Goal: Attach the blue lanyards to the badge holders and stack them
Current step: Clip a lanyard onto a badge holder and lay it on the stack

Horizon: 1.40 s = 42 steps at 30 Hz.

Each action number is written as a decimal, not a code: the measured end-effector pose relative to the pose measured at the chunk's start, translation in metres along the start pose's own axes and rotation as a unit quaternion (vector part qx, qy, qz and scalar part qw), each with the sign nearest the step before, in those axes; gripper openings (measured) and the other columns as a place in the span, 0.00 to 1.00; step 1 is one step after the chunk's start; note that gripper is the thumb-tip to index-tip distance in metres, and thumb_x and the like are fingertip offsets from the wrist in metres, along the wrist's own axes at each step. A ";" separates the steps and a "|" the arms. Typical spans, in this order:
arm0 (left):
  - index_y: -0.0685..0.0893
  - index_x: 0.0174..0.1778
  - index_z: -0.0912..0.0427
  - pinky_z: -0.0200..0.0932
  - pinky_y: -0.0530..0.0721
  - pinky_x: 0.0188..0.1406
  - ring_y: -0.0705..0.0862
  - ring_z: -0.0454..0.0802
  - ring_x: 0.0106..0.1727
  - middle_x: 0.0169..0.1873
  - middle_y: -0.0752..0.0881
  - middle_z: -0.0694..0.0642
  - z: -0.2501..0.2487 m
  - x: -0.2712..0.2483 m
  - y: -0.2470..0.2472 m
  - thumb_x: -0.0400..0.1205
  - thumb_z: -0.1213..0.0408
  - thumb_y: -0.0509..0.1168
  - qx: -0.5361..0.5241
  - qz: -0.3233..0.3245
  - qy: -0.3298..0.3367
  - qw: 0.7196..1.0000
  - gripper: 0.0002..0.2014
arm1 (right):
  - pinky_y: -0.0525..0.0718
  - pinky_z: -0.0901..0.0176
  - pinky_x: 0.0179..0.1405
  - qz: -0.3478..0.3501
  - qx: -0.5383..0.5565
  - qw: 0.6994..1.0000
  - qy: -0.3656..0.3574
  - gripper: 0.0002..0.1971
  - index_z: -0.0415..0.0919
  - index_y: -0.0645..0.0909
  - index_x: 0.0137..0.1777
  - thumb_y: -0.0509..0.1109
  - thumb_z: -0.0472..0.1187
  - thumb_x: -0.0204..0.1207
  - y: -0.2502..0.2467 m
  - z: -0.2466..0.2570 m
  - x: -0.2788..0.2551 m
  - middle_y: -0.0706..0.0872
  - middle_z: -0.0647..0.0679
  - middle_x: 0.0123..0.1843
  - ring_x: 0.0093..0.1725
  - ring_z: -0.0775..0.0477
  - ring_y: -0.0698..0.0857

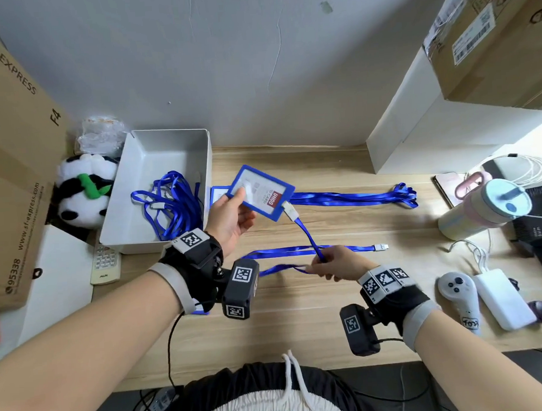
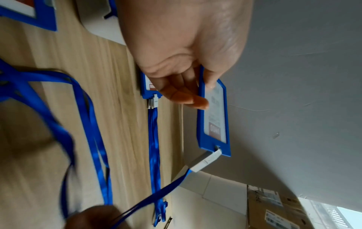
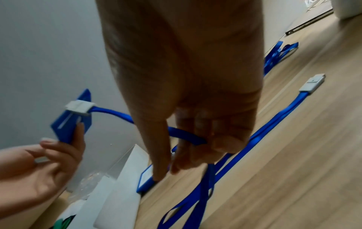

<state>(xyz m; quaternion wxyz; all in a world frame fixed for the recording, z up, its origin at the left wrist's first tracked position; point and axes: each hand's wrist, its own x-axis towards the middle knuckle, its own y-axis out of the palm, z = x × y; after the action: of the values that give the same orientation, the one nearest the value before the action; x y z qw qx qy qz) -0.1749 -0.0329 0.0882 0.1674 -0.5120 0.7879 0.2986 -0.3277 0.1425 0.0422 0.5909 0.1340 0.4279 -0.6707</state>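
Observation:
My left hand point(image 1: 238, 204) holds a blue badge holder point(image 1: 259, 191) above the desk, thumb on its clear front. A white clip point(image 1: 290, 211) joins its end to a blue lanyard point(image 1: 309, 238), whose strap my right hand point(image 1: 318, 264) pinches lower down. In the left wrist view my left hand point(image 2: 203, 96) grips the badge holder point(image 2: 214, 120) by its edge, with the clip point(image 2: 205, 161) hanging from it. The right wrist view shows my right hand point(image 3: 195, 147) curled round the lanyard point(image 3: 188, 136). A second lanyard with a loose clip point(image 1: 381, 247) lies on the desk.
A finished badge holder point(image 2: 149, 89) with its straps point(image 1: 357, 197) lies behind. The grey tray point(image 1: 166, 141) at the left holds several lanyards. Around it are a cardboard box point(image 1: 9, 156), a panda toy point(image 1: 81, 196), a remote point(image 1: 105, 264), a tumbler point(image 1: 483, 206), a controller point(image 1: 460, 299) and a power bank point(image 1: 500, 300).

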 end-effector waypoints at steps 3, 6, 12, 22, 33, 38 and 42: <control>0.78 0.47 0.57 0.31 0.77 0.15 0.78 0.39 0.16 0.34 0.81 0.55 -0.014 0.007 0.004 0.86 0.57 0.57 0.005 -0.024 0.016 1.000 0.09 | 0.73 0.68 0.26 -0.036 -0.035 0.998 0.050 0.10 0.42 0.79 0.35 0.73 0.44 0.74 -0.010 -0.014 0.001 0.79 0.51 0.28 0.27 0.55 0.76; 0.76 0.59 0.60 0.31 0.77 0.14 0.80 0.40 0.16 0.36 0.83 0.56 -0.019 0.015 0.003 0.86 0.54 0.55 0.024 -0.057 0.017 0.998 0.14 | 0.72 0.65 0.25 -0.199 0.004 0.979 0.048 0.13 0.43 0.78 0.27 0.73 0.39 0.73 -0.030 -0.019 -0.001 0.78 0.51 0.23 0.25 0.53 0.75; 0.71 0.67 0.64 0.34 0.80 0.14 0.84 0.44 0.17 0.42 0.85 0.64 -0.001 0.030 -0.007 0.87 0.53 0.51 0.020 -0.112 0.011 0.993 0.20 | 0.83 0.53 0.53 -0.472 0.096 0.872 0.088 0.09 0.40 0.86 0.45 0.70 0.45 0.73 -0.088 -0.024 0.002 0.91 0.41 0.44 0.49 0.40 0.88; 0.74 0.61 0.72 0.35 0.85 0.20 0.86 0.43 0.19 0.48 0.84 0.69 0.009 0.056 -0.013 0.81 0.80 0.59 0.027 -0.185 0.003 0.982 0.13 | 0.75 0.59 0.56 -0.506 0.190 0.835 0.107 0.15 0.33 0.85 0.58 0.70 0.39 0.74 -0.111 -0.052 0.017 0.87 0.35 0.56 0.59 0.38 0.84; 0.75 0.62 0.71 0.32 0.85 0.23 0.87 0.47 0.31 0.38 0.83 0.62 0.028 0.092 -0.003 0.85 0.72 0.56 -0.014 -0.146 -0.128 0.981 0.11 | 0.64 0.51 0.76 -0.476 0.169 0.855 0.120 0.32 0.29 0.72 0.72 0.74 0.46 0.72 -0.108 -0.066 0.070 0.74 0.34 0.72 0.75 0.39 0.69; 0.72 0.55 0.63 0.32 0.83 0.19 0.86 0.49 0.31 0.37 0.83 0.63 0.029 0.110 0.002 0.88 0.67 0.50 -0.033 -0.161 -0.152 0.975 0.07 | 0.70 0.51 0.71 -0.429 0.180 0.873 0.150 0.23 0.34 0.76 0.69 0.69 0.40 0.75 -0.120 -0.072 0.092 0.78 0.35 0.70 0.70 0.37 0.76; 0.72 0.61 0.66 0.31 0.81 0.17 0.84 0.50 0.33 0.46 0.83 0.65 0.034 0.119 -0.002 0.89 0.65 0.49 -0.027 -0.177 -0.161 0.971 0.12 | 0.74 0.49 0.68 -0.373 0.155 0.875 0.266 0.19 0.43 0.82 0.64 0.64 0.37 0.72 -0.118 -0.093 0.097 0.81 0.32 0.65 0.67 0.34 0.78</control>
<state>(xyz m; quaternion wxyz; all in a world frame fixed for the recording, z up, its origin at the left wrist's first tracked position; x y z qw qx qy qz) -0.2239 -0.0955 -0.0065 0.3289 -0.5925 0.6392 0.3637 -0.4910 0.1369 -0.0309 0.1327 0.2271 0.4777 -0.8382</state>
